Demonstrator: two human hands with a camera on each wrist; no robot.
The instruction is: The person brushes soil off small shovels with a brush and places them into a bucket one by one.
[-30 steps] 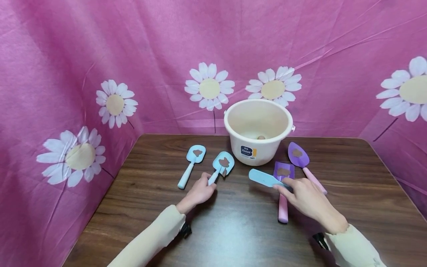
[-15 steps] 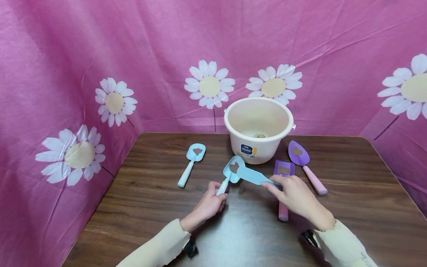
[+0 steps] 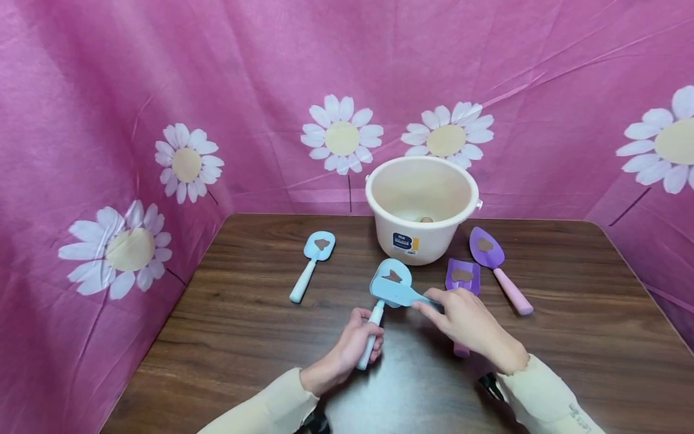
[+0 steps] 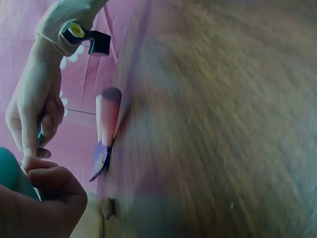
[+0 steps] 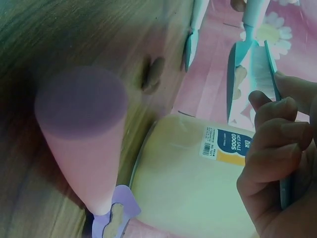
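In the head view my left hand (image 3: 352, 343) grips the white handle of a light blue toy shovel (image 3: 398, 266), raised above the table. A brown lump (image 3: 391, 276) sits on its blade. My right hand (image 3: 468, 316) pinches a light blue flat spatula (image 3: 397, 293), whose blade lies across the lower part of the shovel blade in that view. In the right wrist view the spatula (image 5: 270, 69) is seen edge-on beside the shovel (image 5: 232, 84); whether they touch I cannot tell. A small brown piece (image 5: 154, 73) lies on the table there.
A cream bucket (image 3: 441, 238) stands at the back, a small brown piece (image 3: 426, 220) inside. Left lies another blue shovel (image 3: 311, 248); right lie a purple square scoop (image 3: 454, 266) and a purple pointed trowel (image 3: 490, 259), each bearing a brown lump. Pink cloth (image 3: 260, 90) hangs behind.
The left hand has lifted its shovel and brought it right and nearer. The right hand has moved left, bringing the spatula over the shovel blade. A small piece has come off the shovel.
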